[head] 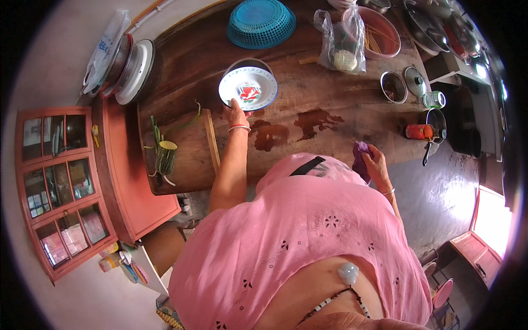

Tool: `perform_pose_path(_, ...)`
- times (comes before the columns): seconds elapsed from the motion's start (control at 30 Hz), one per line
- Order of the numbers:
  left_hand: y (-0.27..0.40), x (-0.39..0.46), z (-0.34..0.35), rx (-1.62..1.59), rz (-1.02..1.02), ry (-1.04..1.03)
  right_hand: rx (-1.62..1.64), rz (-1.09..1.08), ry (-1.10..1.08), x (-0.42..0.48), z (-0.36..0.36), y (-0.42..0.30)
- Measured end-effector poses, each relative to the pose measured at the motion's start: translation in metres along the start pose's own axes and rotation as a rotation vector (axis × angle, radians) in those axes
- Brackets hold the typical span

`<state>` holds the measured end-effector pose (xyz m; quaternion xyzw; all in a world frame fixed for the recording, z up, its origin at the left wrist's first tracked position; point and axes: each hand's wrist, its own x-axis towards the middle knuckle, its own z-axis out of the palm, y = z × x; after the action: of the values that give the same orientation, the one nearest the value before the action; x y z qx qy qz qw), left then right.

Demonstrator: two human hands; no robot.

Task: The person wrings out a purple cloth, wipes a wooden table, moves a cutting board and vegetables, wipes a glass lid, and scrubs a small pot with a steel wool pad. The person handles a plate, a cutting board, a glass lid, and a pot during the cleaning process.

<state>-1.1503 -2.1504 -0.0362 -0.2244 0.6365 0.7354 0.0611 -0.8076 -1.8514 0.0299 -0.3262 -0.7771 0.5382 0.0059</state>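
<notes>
My left hand (238,114) grips the near rim of a white enamel plate (247,88) with a red flower and a blue edge. The plate overlaps a round metal vessel (248,62) behind it. At the table's front edge, my right hand (375,165) holds a bunched purple cloth (361,161). Between the hands, wet patches (315,123) darken the wooden table (288,86). Left of my left arm lie a cut green squash (166,159), spring onions (156,131) and a narrow wooden strip (212,140).
An upturned blue plastic basket (262,22) stands at the back. A clear plastic bag (344,49), a pink basin (377,33), a bowl of food (394,87), a pot lid (415,81), a glass jar (434,100), a red-labelled jar (418,132) and a small pan (436,119) are at right.
</notes>
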Motion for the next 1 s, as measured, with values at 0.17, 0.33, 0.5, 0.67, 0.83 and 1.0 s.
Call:
perform_pose_path(0.17,-0.024,0.036,-0.01,0.0,0.014,0.07,-0.007,-0.004,0.04,-0.01,0.0,-0.002)
perform_pose_path(0.33,-0.042,0.066,-0.018,0.47,0.047,0.197,-0.007,0.01,-0.014,-0.016,0.003,0.004)
perform_pose_path(0.5,-0.056,0.08,-0.024,0.794,-0.031,0.167,0.012,0.069,-0.017,-0.024,0.012,0.009)
perform_pose_path(0.67,-0.064,0.082,-0.022,0.392,-0.278,0.018,-0.001,0.067,-0.042,-0.023,0.017,0.009)
perform_pose_path(0.83,-0.077,0.088,-0.003,0.066,-0.373,-0.069,-0.027,0.095,-0.065,-0.021,0.025,-0.012)
perform_pose_path(1.0,-0.091,0.105,-0.009,-0.331,-0.448,-0.309,-0.099,0.082,-0.103,-0.009,0.031,-0.017)
